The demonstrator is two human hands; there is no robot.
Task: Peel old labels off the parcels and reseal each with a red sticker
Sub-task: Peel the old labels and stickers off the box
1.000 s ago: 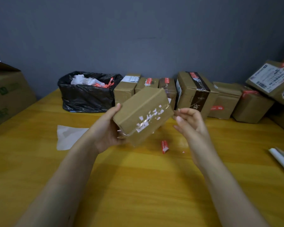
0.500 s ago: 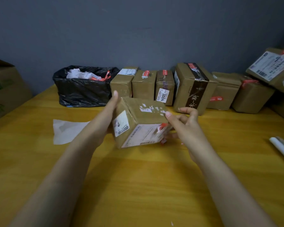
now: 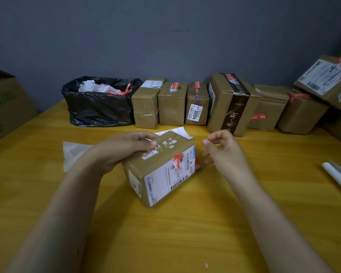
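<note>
A brown cardboard parcel rests on the yellow table between my hands. Torn white label scraps dot its top. A white shipping label covers its near right face, with a torn red sticker over the upper edge. My left hand grips the parcel's top left, fingers curled over the far edge. Just right of the parcel, my right hand hovers with loosely curled fingers, holding nothing visible. A white paper piece lies behind the parcel.
A black bin bag with paper scraps stands at the back left. Several parcels line the wall. A large carton stands far left, a white backing sheet lies left, and rolled paper lies at the right edge.
The parcel was turned over in the air and brought down onto the table, label face toward me. My right hand has let go and drawn off to the right.
</note>
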